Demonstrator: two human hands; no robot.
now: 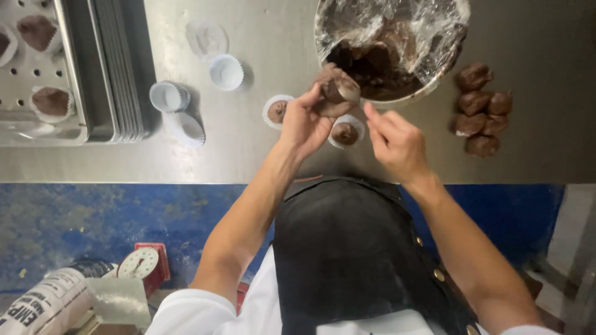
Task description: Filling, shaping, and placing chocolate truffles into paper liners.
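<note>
**Two bare hands, one brown chocolate lump held over steel worktop**

Two hands are up over the brushed steel worktop [261, 155]. The left hand [305, 121] has its fingers curled round a rounded brown chocolate lump [338, 87], pinched at the fingertips; the lump sits just above the thumb and in front of the bowl's near rim. The right hand [397, 141] holds nothing: fingers loosely bent, index finger [374, 118] stretched toward the lump, close to it but apart.

Directly under the left fingertips is a white pleated paper cup with a brown chocolate piece in it [345, 132]. A second filled white paper cup [277, 111] sits just left of the left hand's knuckles. Beyond both sets of fingertips stands a round metal bowl of dark chocolate mass lined with crumpled clear film [391, 43].

Well right of the right hand's fingers lies a cluster of brown chocolate pieces [481, 111], bare on the steel. Well left of the left hand are empty white paper cups [226, 71], some tipped on their sides, and past them a perforated metal tray [25, 77] carrying more filled cups, next to a stack of tray edges.
</note>
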